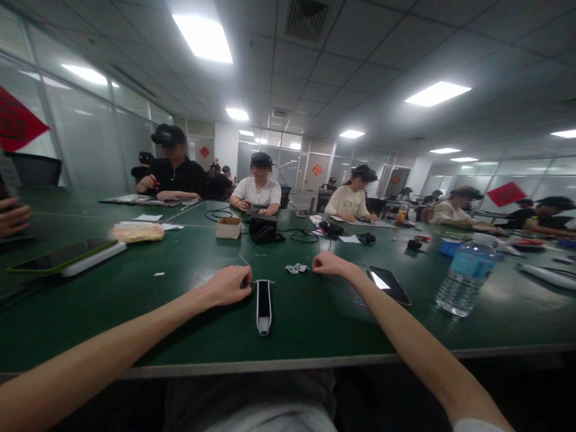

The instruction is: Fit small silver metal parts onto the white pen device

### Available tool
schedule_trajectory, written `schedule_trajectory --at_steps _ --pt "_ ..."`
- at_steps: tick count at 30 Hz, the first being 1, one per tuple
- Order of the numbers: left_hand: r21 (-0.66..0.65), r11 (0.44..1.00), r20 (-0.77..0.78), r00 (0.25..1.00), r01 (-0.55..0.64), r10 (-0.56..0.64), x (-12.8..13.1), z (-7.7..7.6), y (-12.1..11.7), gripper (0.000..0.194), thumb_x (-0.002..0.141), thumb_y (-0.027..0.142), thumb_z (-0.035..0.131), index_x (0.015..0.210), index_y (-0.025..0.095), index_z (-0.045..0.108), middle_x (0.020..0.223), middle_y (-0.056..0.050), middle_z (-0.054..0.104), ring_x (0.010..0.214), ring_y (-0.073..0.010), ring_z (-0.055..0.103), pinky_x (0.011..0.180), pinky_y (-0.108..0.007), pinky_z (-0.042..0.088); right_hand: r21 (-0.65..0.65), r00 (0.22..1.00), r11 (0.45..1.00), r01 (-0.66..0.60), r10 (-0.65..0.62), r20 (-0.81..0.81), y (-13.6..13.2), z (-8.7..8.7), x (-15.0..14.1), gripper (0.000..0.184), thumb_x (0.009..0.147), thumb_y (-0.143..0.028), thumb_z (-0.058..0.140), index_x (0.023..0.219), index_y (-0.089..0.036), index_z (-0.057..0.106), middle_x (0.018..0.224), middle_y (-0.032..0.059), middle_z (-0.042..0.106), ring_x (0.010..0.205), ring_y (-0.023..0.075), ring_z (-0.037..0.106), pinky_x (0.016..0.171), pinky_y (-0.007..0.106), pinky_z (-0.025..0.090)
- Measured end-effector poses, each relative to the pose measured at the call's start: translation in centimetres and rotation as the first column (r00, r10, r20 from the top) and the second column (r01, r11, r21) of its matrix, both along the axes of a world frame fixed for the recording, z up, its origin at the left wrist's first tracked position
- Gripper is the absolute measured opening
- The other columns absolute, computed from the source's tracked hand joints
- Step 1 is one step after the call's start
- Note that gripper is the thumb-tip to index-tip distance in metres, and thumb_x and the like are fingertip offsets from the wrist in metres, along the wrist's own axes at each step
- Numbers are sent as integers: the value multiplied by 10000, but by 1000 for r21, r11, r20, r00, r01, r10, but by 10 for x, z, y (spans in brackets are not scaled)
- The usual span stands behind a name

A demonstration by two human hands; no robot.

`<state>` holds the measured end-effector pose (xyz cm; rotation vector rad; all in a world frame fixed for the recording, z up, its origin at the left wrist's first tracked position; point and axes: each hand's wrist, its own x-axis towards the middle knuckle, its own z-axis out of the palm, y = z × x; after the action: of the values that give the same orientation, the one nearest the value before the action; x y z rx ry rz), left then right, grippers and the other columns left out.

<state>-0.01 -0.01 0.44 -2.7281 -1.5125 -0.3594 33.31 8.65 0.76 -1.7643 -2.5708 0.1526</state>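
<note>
Two hands loosely curled, any hold unconfirmed | left hand (224, 286) just beside slim black-and-white plastic housing (264, 307), flat on green workbench (135, 324) | right hand (332, 264) near small metal brackets (297, 269) | housing apparently light, stiff; long edges advised for grip

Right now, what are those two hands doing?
Left hand: curled, cannot tell if it holds anything.
Right hand: curled, cannot tell if it holds anything.
</note>
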Motion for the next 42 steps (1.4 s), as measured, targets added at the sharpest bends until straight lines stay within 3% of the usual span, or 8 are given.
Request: schedule_trajectory --at_steps 11,30,42 --pt "-11 1000 0 1000 2 -2 1 3 -4 86 789 252 506 844 200 546 877 -49 664 804 -213 613 672 -289 431 -69 1000 998 6 -7 -12 3 1 7 212 746 -193 601 921 -154 713 917 57 712 796 150 647 653 190 442" --pt "24 1000 3 1000 9 -9 0 -2 1 99 799 259 486 876 201 505 868 -44 653 800 -215 612 676 -296 431 3 993 999 35 -35 110 -11 9 -13 175 753 -158 590 857 -130 727 897 98 715 819 186 648 653 209 423" --pt "-19 1000 1 1000 5 -5 1 2 -2 125 811 264 483 916 201 507 887 -46 656 804 -210 615 667 -288 436 16 985 999 48 -50 167 -12 7 -15 209 770 -203 573 904 -133 718 921 115 706 821 190 648 683 220 431"
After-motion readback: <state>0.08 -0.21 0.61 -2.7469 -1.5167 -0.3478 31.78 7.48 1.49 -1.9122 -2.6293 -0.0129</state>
